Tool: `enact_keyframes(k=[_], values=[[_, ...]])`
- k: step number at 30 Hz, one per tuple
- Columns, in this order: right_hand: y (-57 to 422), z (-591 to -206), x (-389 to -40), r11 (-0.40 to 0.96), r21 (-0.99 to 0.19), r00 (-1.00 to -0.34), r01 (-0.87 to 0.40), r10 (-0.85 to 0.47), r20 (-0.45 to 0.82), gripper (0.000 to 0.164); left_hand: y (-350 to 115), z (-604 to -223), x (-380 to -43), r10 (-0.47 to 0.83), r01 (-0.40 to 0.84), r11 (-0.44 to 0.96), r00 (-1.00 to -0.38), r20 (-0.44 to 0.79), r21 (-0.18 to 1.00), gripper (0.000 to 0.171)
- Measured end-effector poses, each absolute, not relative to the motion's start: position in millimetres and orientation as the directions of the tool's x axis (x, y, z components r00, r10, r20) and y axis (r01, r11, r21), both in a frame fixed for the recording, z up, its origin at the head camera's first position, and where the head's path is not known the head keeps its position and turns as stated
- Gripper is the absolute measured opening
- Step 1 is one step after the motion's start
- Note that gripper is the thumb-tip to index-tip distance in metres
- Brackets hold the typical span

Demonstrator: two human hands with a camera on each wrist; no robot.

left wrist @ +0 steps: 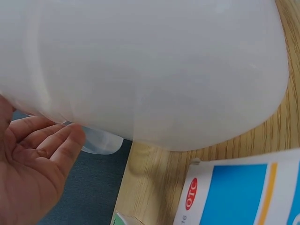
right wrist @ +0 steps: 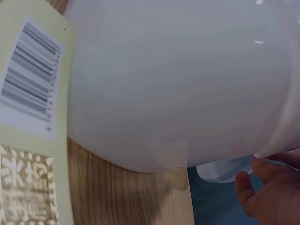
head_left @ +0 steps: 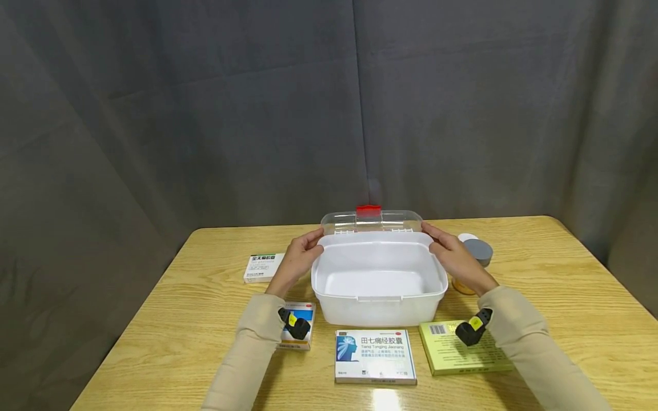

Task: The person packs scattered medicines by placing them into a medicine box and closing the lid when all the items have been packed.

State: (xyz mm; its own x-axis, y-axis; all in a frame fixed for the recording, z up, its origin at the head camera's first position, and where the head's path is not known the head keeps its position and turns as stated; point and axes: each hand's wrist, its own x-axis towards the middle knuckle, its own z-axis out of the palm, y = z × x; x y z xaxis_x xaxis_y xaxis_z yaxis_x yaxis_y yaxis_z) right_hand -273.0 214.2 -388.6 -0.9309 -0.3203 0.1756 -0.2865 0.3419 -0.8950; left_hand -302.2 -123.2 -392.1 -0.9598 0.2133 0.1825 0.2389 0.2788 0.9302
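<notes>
A white plastic box (head_left: 380,311) with its clear lid (head_left: 396,219) swung open behind it stands in the middle of the table. The lid carries a red latch (head_left: 368,211). My left hand (head_left: 300,255) is at the box's back left corner, thumb by the rim and fairly straight fingers touching the lid's edge. At the back right corner, my right hand (head_left: 454,258) mirrors it, with extended fingers at the lid and thumb at the rim. In the left wrist view the box wall (left wrist: 164,70) hides part of that hand; the right wrist view shows right fingertips under the rim.
Medicine boxes lie around: a white one (head_left: 263,267) back left, a blue-and-white one (head_left: 307,311) by the left wrist, a white one (head_left: 375,357) in front, a yellow-green one (head_left: 452,357) front right. A grey-capped bottle (head_left: 478,251) stands behind the right hand. A grey curtain (head_left: 257,114) hangs behind.
</notes>
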Motion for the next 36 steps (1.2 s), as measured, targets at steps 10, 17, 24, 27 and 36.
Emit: enact_keyframes(k=[10, 17, 24, 27, 36], values=[[216.3, -385.0, -272.4, 0.347, -0.896, -0.93, -0.277, -0.33, 0.16, 0.052, -121.4, -390.7, -300.7, 0.198, 0.239, 0.326, -0.963, 0.181, 0.915, 0.045], [216.2, -383.3, -271.0, 0.351, -0.896, -0.937, -0.273, -0.31, 0.164, 0.051, -120.2, -390.8, -301.4, 0.176, 0.211, 0.349, -0.972, 0.157, 0.913, 0.043], [216.7, -383.2, -272.4, 0.398, -0.875, -0.948, -0.276, -0.262, 0.18, 0.052, -121.0, -383.5, -296.0, 0.191, 0.228, 0.377, -0.968, 0.166, 0.897, 0.041], [216.7, -381.9, -271.8, 0.42, -0.868, -0.955, -0.266, -0.237, 0.177, 0.053, -120.7, -384.7, -297.2, 0.198, 0.237, 0.377, -0.965, 0.172, 0.895, 0.041], [217.2, -380.8, -269.5, 0.458, -0.851, -0.962, -0.256, -0.203, 0.181, 0.055, -120.9, -389.2, -300.6, 0.189, 0.231, 0.38, -0.967, 0.17, 0.896, 0.042]])
